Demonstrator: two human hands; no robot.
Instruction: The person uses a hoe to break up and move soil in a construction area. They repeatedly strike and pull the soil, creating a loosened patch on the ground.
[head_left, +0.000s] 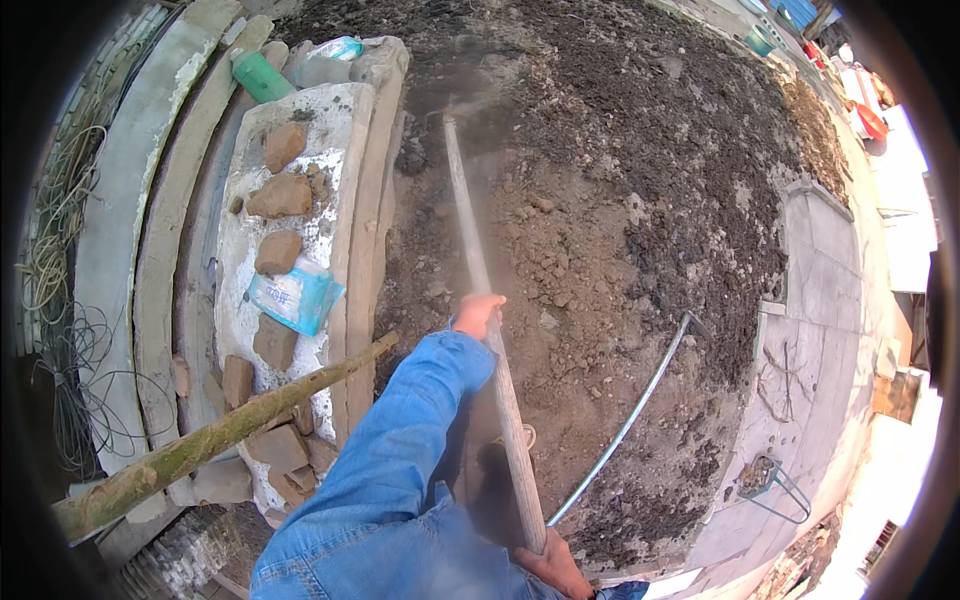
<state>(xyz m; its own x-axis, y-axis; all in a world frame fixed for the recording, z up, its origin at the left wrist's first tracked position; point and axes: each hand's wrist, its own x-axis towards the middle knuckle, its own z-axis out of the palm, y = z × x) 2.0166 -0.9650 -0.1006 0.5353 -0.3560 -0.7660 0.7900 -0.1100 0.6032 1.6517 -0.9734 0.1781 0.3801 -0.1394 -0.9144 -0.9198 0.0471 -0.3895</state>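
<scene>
My left hand is wrapped around the middle of a long wooden tool handle. Lower down, my right hand grips the same handle close to its butt end. The handle slants up and away over loose brown soil. Its far end is over darker earth, where the tool's head is too blurred to identify. Right of the handle, a second tool with a pale, shiny shaft lies on the ground, its small dark metal head pointing away from me.
Stacked concrete slabs on the left carry brown stones, a blue-and-white packet and a green bottle. A bare tree trunk slants across them. Grey paving holds a dustpan-like scoop. Wire coils lie far left.
</scene>
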